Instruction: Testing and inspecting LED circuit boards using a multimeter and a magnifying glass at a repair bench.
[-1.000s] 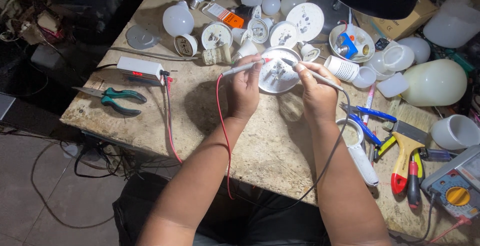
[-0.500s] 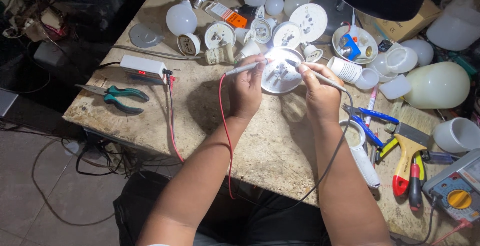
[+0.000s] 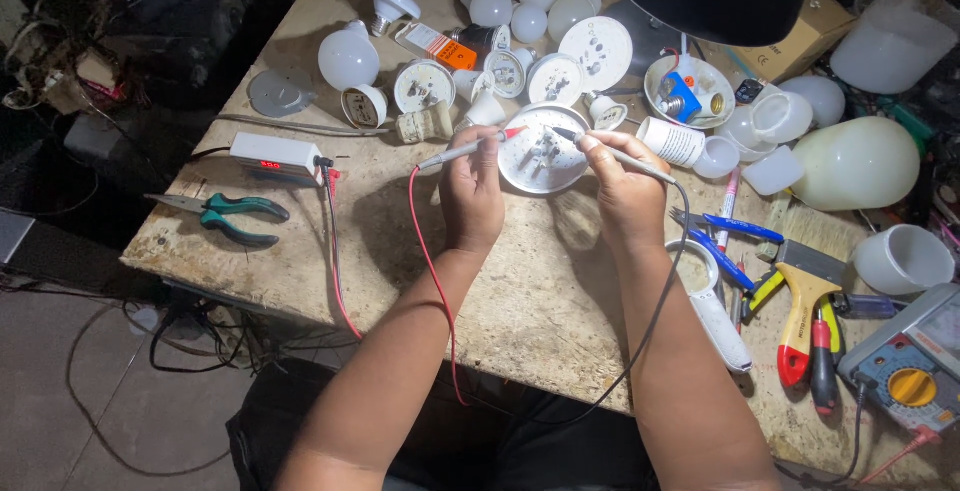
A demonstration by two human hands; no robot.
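White round LED plate [image 3: 540,156]; left hand [image 3: 472,191], right hand [image 3: 625,186] grip thin probes.

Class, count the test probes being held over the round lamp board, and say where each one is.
2. The red-wired probe is in the left hand, its tip at the board's left edge. The black-wired probe is in the right hand, its tip at the board's upper right.

We see a round white lamp board [image 3: 543,151] lying flat on the workbench, brightly lit, small parts standing up at its middle. A red-tipped probe [image 3: 470,148] with a red lead slants in from its left; a black-tipped probe [image 3: 612,154] with a black lead from its right.
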